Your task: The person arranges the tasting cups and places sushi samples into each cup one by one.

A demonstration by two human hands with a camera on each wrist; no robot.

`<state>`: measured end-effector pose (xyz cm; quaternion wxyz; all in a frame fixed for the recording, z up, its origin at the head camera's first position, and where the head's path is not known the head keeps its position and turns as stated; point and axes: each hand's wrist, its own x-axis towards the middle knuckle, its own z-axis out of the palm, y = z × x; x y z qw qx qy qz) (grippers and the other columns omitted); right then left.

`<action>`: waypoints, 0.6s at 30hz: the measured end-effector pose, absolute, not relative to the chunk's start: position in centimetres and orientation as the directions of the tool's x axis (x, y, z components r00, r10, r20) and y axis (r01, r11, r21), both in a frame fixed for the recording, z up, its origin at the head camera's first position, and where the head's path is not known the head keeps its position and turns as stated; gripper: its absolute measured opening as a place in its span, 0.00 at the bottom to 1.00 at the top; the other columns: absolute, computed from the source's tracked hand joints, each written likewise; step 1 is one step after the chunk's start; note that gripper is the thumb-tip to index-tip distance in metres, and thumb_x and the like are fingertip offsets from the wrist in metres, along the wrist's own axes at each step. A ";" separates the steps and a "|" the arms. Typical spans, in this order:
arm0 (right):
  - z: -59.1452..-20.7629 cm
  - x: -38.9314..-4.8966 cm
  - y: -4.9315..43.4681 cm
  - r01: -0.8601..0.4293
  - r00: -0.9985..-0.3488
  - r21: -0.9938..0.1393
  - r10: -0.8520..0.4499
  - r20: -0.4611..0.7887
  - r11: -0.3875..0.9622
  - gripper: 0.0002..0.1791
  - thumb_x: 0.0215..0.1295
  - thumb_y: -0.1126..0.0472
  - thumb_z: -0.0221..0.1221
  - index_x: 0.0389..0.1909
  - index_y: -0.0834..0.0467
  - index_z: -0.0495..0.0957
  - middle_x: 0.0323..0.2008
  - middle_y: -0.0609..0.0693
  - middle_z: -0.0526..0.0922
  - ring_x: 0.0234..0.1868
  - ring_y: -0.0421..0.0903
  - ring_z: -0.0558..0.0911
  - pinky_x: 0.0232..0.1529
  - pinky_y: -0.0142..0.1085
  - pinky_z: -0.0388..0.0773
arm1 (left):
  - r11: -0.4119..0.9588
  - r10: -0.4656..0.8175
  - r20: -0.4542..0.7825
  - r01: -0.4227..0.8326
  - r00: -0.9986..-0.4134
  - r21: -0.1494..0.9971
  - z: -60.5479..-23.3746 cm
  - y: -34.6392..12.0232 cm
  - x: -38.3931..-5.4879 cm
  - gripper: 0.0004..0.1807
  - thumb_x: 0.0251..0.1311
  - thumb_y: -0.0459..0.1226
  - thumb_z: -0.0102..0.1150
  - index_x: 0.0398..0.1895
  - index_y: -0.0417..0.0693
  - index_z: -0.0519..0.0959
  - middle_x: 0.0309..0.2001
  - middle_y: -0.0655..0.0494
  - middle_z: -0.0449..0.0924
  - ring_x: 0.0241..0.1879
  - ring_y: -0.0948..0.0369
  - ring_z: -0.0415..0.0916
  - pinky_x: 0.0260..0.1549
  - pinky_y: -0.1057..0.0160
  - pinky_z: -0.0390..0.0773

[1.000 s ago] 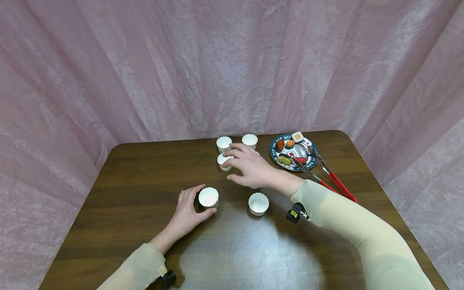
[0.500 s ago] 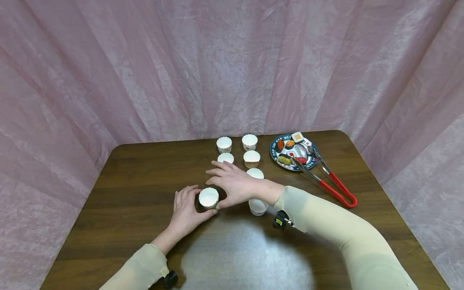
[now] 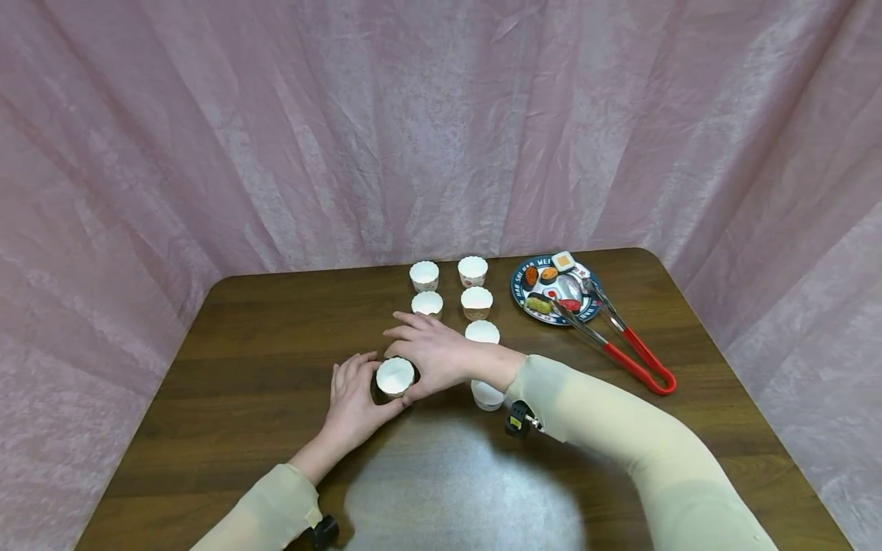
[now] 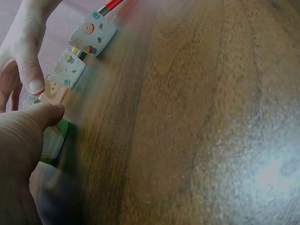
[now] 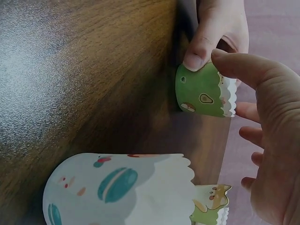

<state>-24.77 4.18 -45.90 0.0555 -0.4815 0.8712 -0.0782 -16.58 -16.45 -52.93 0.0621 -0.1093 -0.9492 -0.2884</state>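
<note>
My left hand (image 3: pixel 354 398) holds a green paper baking cup (image 3: pixel 396 376) from its left side, thumb at the front. Small avocado prints show on this cup (image 5: pixel 199 91) in the right wrist view, and its scalloped white rim faces up in the head view. My right hand (image 3: pixel 437 353) reaches around the cup's right side with fingers spread and only slightly bent. Its thumb (image 5: pixel 239 68) overlaps the cup's edge beside my left thumb (image 5: pixel 199 54). Behind the hands, a white-rimmed cup (image 3: pixel 427 304) stands nearest the right fingertips.
Several more baking cups (image 3: pixel 477 303) stand in two columns toward the back. One white cup (image 3: pixel 488 393) sits below my right forearm. At the back right, red-handled tongs (image 3: pixel 644 360) lean on a blue-rimmed plate (image 3: pixel 517 291) bearing sushi-like pieces. A pink curtain (image 3: pixel 441 138) hangs behind the table.
My right hand has come from over the back cups toward the front left, to the green cup's right side. My left hand has stayed at the cup.
</note>
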 end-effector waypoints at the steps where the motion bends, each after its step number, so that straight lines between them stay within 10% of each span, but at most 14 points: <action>1: -45.9 -24.8 4.1 -0.829 -0.531 -0.192 -0.847 -0.024 0.526 0.41 0.52 0.32 0.70 0.65 0.46 0.76 0.77 0.47 0.62 0.81 0.51 0.42 0.77 0.54 0.44 | 0.808 0.173 0.181 0.245 -0.968 0.536 -53.0 -16.5 -16.6 0.39 0.49 0.57 0.78 0.57 0.42 0.76 0.71 0.41 0.65 0.74 0.42 0.52 0.71 0.32 0.38; 18: -46.3 -25.0 3.7 -0.828 -0.528 -0.206 -0.849 -0.025 0.521 0.34 0.52 0.32 0.71 0.57 0.46 0.80 0.76 0.48 0.64 0.81 0.52 0.41 0.78 0.53 0.43 | 0.801 0.181 0.181 0.252 -0.967 0.543 -53.0 -16.4 -16.6 0.38 0.51 0.57 0.77 0.58 0.43 0.76 0.71 0.43 0.66 0.74 0.43 0.52 0.72 0.32 0.38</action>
